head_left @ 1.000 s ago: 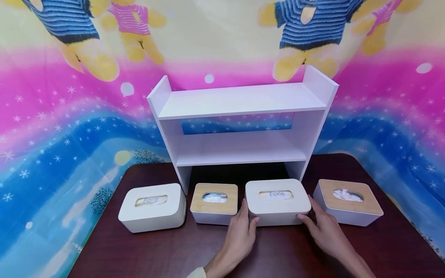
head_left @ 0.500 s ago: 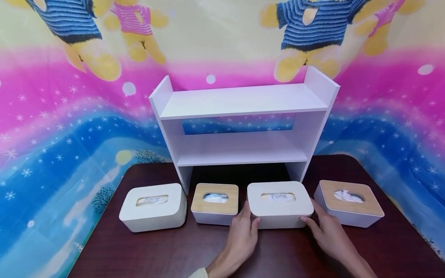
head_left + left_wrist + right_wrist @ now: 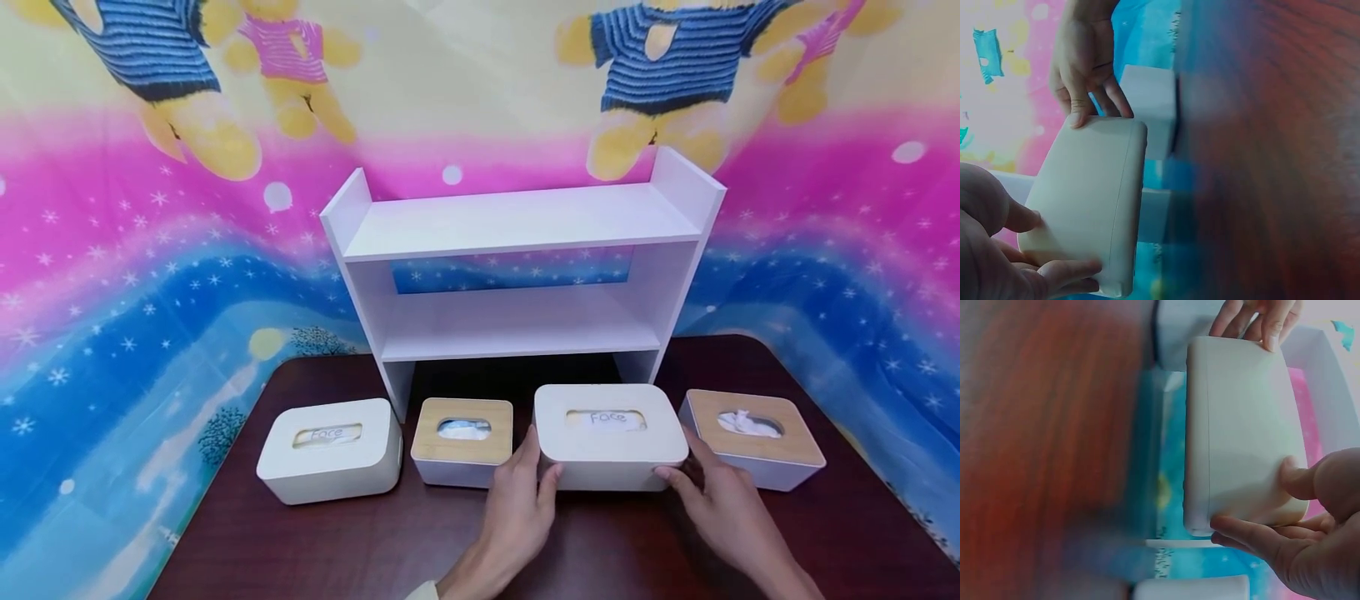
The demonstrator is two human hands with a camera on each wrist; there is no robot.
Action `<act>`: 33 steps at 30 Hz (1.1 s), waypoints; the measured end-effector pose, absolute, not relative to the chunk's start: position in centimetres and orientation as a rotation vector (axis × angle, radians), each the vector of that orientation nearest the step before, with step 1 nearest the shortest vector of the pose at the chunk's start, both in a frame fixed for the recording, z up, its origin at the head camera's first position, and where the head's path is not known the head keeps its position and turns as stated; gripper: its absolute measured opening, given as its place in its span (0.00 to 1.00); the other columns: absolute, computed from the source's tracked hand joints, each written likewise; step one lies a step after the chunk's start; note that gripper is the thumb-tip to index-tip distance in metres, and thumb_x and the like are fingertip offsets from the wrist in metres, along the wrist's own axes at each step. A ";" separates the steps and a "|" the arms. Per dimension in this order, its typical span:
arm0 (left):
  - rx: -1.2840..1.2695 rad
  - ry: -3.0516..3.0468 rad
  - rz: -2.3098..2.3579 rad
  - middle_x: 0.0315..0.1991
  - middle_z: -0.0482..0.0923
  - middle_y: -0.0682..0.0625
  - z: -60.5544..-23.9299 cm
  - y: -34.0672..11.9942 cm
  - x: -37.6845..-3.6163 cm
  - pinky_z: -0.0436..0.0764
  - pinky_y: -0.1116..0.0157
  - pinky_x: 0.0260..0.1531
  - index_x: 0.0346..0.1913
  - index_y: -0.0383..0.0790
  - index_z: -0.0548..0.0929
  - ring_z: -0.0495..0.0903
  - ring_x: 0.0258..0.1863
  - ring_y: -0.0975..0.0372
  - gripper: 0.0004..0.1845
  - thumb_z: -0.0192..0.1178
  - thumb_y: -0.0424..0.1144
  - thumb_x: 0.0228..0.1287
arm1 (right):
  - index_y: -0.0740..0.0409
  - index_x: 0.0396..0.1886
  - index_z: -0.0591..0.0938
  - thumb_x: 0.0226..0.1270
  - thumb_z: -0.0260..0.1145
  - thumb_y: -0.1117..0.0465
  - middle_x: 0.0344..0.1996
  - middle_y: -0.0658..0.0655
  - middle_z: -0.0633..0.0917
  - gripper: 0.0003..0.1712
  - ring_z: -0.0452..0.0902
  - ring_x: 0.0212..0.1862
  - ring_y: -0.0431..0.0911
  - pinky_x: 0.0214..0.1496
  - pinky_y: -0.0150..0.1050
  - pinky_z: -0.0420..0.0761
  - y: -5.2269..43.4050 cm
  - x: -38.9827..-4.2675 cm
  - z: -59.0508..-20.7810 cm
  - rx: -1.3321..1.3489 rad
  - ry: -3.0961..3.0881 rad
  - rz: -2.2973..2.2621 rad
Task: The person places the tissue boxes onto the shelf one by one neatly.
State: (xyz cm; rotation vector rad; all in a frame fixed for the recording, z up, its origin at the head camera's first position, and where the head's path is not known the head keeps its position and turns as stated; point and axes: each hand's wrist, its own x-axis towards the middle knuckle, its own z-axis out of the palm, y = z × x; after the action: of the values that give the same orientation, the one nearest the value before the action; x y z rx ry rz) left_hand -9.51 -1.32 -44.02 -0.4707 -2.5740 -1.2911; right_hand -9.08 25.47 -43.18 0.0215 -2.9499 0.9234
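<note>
Both hands hold a white tissue box (image 3: 611,442) with "Face" on the tissue packet in its slot. My left hand (image 3: 517,500) grips its left end, thumb at the front. At the right end my right hand (image 3: 720,500) grips it, thumb on the front corner. The wrist views show the box (image 3: 1088,187) lifted off the table, fingertips under its lower edge at both ends. A wood-topped tissue box (image 3: 461,446) stands just left of the left hand. Another wood-topped tissue box (image 3: 757,433) is behind the right hand.
A second white tissue box (image 3: 330,450) stands at the far left of the dark wooden table (image 3: 337,550). Behind the row rises a white two-tier shelf (image 3: 517,321). A printed cloth (image 3: 480,92) with teddy bears hangs at the back and sides.
The held tissue box has risen off the table and shifted slightly right, both hands going with it. The other boxes and the shelf stay in place.
</note>
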 end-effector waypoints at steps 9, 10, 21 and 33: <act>-0.462 -2.532 -1.308 0.73 0.78 0.36 -42.3 -1.9 -9.5 0.88 0.57 0.60 0.78 0.25 0.69 0.81 0.70 0.52 0.32 0.64 0.37 0.79 | 0.66 0.83 0.64 0.79 0.70 0.49 0.67 0.76 0.80 0.44 0.80 0.66 0.71 0.57 0.66 0.84 25.4 -8.7 -41.5 0.105 -2.806 0.892; -0.458 -2.531 -1.315 0.72 0.79 0.36 -42.1 -2.0 -9.4 0.89 0.59 0.57 0.78 0.25 0.69 0.82 0.68 0.52 0.32 0.64 0.37 0.79 | 0.66 0.84 0.64 0.79 0.69 0.48 0.66 0.76 0.81 0.45 0.80 0.66 0.72 0.57 0.66 0.85 25.3 -8.7 -41.3 0.099 -2.811 0.894; -0.460 -2.426 -1.365 0.51 0.89 0.49 -40.0 -3.3 -9.6 0.83 0.75 0.35 0.76 0.38 0.76 0.82 0.40 0.68 0.28 0.67 0.37 0.76 | 0.57 0.86 0.62 0.79 0.69 0.48 0.64 0.77 0.82 0.45 0.86 0.59 0.69 0.46 0.55 0.90 23.9 -8.7 -39.3 0.132 -2.681 0.929; -0.446 -2.341 -1.471 0.64 0.86 0.43 -37.7 -4.0 -9.8 0.86 0.75 0.39 0.77 0.30 0.72 0.87 0.52 0.65 0.33 0.68 0.36 0.75 | 0.47 0.87 0.61 0.79 0.69 0.49 0.70 0.75 0.78 0.44 0.85 0.59 0.69 0.45 0.54 0.91 22.8 -8.9 -37.4 0.128 -2.596 0.981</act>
State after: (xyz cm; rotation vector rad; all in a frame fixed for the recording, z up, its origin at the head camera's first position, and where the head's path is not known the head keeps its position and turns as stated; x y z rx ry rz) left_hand -9.82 -4.00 -37.68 -0.4462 -2.3412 -1.4711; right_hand -8.92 22.76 -37.39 0.1278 -2.5958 0.9811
